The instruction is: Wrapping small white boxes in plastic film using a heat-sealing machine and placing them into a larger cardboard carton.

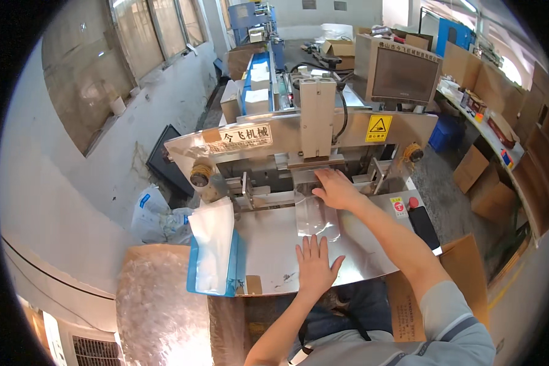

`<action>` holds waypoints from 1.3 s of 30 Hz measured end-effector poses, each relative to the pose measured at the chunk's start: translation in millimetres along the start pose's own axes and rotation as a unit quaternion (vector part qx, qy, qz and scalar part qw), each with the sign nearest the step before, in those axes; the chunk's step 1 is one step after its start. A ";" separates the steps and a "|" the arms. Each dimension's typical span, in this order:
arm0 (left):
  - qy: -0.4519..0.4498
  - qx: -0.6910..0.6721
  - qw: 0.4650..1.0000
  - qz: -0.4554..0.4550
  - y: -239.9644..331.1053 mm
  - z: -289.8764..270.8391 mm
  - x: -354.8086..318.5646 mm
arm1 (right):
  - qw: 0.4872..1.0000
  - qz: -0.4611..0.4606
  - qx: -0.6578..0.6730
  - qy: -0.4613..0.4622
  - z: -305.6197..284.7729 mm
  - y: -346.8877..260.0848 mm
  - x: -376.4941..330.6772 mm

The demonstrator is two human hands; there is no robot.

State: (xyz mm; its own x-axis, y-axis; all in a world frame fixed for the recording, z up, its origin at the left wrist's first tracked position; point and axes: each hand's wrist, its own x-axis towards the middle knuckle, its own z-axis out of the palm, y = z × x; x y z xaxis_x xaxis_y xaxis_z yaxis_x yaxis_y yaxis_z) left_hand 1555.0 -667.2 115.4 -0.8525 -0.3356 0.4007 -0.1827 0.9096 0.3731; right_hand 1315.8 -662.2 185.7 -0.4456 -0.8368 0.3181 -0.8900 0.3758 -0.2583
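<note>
A clear plastic bag [316, 221] lies lengthwise on the metal work plate of a machine, its far end close to the machine's jaw. My right hand [338, 190] rests on the far part of the bag, fingers stretched forward near the metal bar [316, 163]. At the bag's near end my left hand [315, 265] lies flat with fingers spread, the fingertips at its edge. Neither hand is closed around anything. Left of my hands, a stack of thin whitish plastic bags [213, 244] stands in a blue bin [193, 268].
On the work plate's right side are a red push button [413, 202] and a black phone-like slab [423, 226]. A monitor [404, 74] stands behind the machine, beside a conveyor [257, 79] carrying white pieces. Plastic-covered cardboard [158, 299] is at lower left; an open carton [466, 268] at right.
</note>
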 end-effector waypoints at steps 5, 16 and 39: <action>0.018 -0.053 0.998 -0.029 1.3 -5.3 3.7 | 1.000 -0.013 -0.013 0.024 -0.1 3.8 7.2; 0.162 -0.181 0.961 -0.130 -5.0 -14.1 4.0 | 0.998 0.029 -0.035 -0.043 -7.1 3.5 26.1; 0.088 -0.427 0.861 -0.263 -29.0 -20.7 28.4 | 0.801 0.264 0.535 0.046 4.5 -12.0 -135.4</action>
State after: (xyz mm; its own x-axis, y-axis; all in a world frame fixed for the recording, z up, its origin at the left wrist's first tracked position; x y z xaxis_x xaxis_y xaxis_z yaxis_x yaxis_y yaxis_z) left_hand 1546.2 -708.2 133.2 -0.6609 -0.7460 0.0817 -0.0300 0.1350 0.9904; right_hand 1387.3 -555.2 141.6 -0.7820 -0.6220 -0.0406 -0.0049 0.0713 -0.9974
